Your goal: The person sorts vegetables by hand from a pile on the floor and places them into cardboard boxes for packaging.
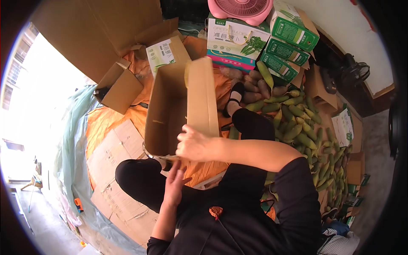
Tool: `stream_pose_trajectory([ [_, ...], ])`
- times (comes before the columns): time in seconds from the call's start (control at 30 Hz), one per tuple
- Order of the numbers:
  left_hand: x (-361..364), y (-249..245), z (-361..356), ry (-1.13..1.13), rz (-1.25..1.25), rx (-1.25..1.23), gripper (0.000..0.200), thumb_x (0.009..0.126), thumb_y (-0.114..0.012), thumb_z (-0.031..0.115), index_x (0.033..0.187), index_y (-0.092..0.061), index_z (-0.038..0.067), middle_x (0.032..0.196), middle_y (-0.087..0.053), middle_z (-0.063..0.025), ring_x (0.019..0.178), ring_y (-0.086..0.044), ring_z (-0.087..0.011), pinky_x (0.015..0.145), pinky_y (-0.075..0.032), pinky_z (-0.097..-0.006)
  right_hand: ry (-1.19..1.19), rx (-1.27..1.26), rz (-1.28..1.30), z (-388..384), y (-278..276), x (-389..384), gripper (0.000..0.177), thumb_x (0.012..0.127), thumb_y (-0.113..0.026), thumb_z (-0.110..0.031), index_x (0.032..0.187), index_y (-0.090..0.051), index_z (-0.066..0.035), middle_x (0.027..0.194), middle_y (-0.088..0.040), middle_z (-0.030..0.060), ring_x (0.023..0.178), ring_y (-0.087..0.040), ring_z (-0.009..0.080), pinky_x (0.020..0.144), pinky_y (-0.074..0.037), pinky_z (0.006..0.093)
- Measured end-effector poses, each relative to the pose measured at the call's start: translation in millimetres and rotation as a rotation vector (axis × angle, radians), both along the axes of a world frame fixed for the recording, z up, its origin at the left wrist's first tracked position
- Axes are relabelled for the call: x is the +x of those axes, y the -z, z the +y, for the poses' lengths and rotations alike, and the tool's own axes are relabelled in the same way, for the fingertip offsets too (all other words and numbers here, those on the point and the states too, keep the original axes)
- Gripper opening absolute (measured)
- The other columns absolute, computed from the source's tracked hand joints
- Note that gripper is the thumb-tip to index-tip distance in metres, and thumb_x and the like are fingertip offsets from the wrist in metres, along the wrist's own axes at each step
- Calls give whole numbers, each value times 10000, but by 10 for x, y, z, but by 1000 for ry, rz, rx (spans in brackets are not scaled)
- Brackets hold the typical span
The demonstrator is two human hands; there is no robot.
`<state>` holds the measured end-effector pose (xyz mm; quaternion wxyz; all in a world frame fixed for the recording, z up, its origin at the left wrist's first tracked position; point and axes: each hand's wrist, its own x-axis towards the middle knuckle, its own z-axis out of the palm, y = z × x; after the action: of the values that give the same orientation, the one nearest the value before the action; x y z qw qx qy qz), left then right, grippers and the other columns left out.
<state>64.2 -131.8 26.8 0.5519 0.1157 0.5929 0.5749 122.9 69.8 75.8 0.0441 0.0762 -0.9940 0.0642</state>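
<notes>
Close against right fingers [182,143]: carton [171,108]

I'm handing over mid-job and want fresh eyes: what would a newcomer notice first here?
First, the open cardboard box in the middle, with the right hand at its near edge and the left hand close by. Next, the big heap of green radishes on the right. Then the pink fan at the top, on a white carton.

On my view's clock face I count my two hands [194,146] and one tall open carton [203,97] near the centre, one smaller carton [123,91] at ten, one pink fan [241,7] past twelve, three green-sided boxes [293,33] around half past one, and green radishes [292,132], too many to number, at three.
</notes>
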Motion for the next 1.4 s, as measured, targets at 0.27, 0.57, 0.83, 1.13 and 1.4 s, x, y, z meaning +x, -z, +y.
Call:
stream_pose_trajectory([
  [0.27,-640,-606,374,280,951,-77,209,823,-591,24,1022,-652,16,882,-644,-105,810,-587,-129,747,-481,-265,226,287,25,995,431,770,110,710,-551,-130,632,-626,-150,715,-551,-27,913,-542,136,1071,-300,491],
  [0.57,-1534,-105,1836,602,2095,-70,606,725,-651,48,1293,-501,196,1373,-413,-84,1322,-317,-320,1074,-274,-488,307,347,27,1226,505,860,151,749,-556,-165,658,-676,-155,739,-570,-40,930,-522,133,971,-360,384],
  [0.83,-1625,91,2013,886,1992,-72,88,698,-704,210,713,-684,125,777,-597,-68,860,-589,-238,829,-469,-385,428,130,275,1357,492,989,112,715,-537,-141,702,-642,-103,855,-578,22,955,-534,194,897,-419,348],
  [1.13,-1124,28,1604,843,1821,-306,140,765,-627,219,786,-644,81,837,-605,-107,853,-615,-293,706,-504,-423,743,-138,559,1473,201,1578,109,756,-578,-8,813,-656,-59,913,-633,61,931,-571,263,788,-470,374],
  [1.4,-1017,38,1500,805,1759,-280,154,766,-615,215,798,-606,64,846,-580,-126,861,-593,-333,709,-481,-451,1224,-390,508,1262,937,2516,141,788,-567,-3,881,-659,-54,923,-626,96,931,-563,293,795,-463,374],
])
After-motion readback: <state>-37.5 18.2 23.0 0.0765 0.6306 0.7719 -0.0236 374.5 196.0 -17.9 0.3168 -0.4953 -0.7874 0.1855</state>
